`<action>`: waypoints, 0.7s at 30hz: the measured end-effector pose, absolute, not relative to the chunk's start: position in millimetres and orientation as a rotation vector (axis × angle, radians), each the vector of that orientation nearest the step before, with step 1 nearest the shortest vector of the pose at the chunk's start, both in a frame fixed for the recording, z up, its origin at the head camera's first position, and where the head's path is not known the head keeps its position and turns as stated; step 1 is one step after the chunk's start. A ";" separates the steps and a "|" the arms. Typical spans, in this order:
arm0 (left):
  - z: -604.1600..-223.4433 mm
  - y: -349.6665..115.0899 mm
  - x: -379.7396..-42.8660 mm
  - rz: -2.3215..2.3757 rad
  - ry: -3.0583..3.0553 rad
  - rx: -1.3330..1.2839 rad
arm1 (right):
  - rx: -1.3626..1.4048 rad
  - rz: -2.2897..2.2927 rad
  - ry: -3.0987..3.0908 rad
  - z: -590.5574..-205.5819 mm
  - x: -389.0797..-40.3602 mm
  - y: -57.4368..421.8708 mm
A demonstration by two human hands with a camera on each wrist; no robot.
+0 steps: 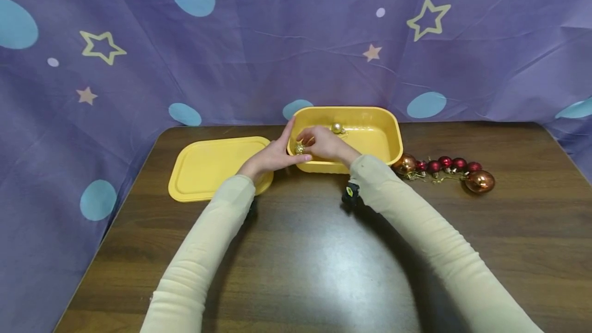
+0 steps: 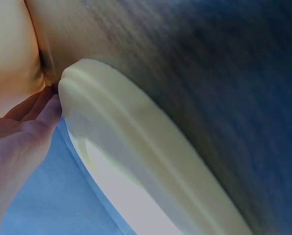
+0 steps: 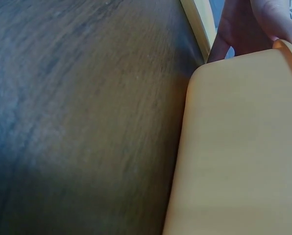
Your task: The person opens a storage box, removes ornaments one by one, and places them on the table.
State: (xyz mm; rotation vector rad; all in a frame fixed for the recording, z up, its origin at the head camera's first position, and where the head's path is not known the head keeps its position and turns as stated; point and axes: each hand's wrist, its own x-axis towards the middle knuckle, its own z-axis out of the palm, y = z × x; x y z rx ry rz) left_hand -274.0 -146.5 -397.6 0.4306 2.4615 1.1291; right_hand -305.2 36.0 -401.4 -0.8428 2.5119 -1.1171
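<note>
A yellow plastic container stands near the back of the table. My left hand rests against its left end, thumb along the front rim and fingers straight; in the left wrist view those fingers touch the outer wall. Reaching inside over the front rim, my right hand pinches a textured gold bauble by the left wall. A smooth gold bauble lies in the container behind that hand. The right wrist view shows mostly the container's outer wall, so the right fingers are hidden there.
Left of the container lies a flat yellow lid. To its right, several small red baubles lie in a row between two copper baubles, one at the far end. A patterned purple cloth hangs behind the wooden table.
</note>
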 end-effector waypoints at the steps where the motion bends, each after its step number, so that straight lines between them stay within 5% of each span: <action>1: -397.6 -146.4 -273.9 1.132 2.463 0.433 | -0.840 -1.112 2.504 -402.1 -305.1 36.0; 21: -399.0 -146.9 -275.7 1.136 2.474 0.441 | -0.743 -1.426 2.383 -398.0 -301.9 58.3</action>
